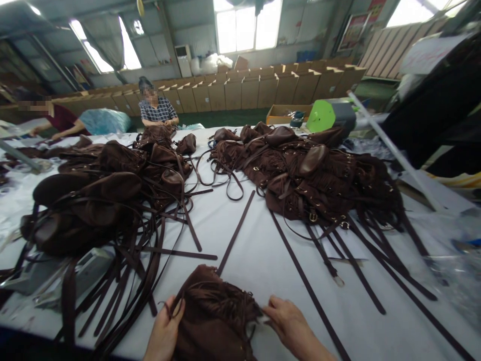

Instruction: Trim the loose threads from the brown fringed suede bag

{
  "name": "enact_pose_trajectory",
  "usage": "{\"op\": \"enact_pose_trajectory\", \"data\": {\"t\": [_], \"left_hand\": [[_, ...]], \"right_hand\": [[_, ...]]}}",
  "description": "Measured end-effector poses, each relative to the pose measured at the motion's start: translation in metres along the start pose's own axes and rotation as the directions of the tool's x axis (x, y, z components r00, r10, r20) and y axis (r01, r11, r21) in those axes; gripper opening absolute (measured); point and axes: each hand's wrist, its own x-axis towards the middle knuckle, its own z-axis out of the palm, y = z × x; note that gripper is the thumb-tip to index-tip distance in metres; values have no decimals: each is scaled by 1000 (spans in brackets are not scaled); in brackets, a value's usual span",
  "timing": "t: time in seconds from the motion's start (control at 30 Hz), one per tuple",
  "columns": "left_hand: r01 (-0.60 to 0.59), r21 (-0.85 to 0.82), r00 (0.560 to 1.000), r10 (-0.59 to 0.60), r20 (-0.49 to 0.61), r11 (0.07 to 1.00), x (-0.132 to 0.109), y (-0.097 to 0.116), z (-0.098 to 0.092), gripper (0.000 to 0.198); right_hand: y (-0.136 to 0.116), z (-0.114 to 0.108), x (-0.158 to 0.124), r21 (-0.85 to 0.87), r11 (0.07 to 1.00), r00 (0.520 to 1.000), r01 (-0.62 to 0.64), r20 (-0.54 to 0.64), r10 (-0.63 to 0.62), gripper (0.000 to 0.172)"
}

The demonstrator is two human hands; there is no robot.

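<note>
A dark brown fringed bag (216,321) lies at the front edge of the white table, cut off by the bottom of the view. My left hand (167,326) is closed on the bag's left side, with a thin brown cord by the thumb and fingers. At the bag's right edge, my right hand (283,318) is pinched shut. Something small and pale shows at its fingertips, too blurred to name. A flat brown strap (236,233) runs away from the bag's top across the table.
Heaped brown bags (101,200) with trailing straps cover the left. Another bag pile (311,175) lies at the right. Behind it stand a green-and-grey machine (323,116) and an open carton (274,115). Two people sit across the table, before rows of cardboard boxes (259,93).
</note>
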Motion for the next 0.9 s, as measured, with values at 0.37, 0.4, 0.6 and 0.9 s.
{"op": "enact_pose_trajectory", "data": {"t": [0.37,0.4,0.6,0.9], "left_hand": [[39,-110,998,-33,55,993,2,14,13,48],[71,-118,997,-67,42,990,3,11,11,45],[157,-92,987,-159,-16,983,15,-2,-13,49],[150,-164,986,-136,92,975,13,9,-12,53]], "right_hand": [[29,4,0,688,652,916,-319,47,398,38],[28,2,-5,663,686,926,-298,26,377,34],[-10,-48,-12,777,565,960,-279,248,133,38],[-13,-31,-12,783,477,916,-400,364,170,54]]}}
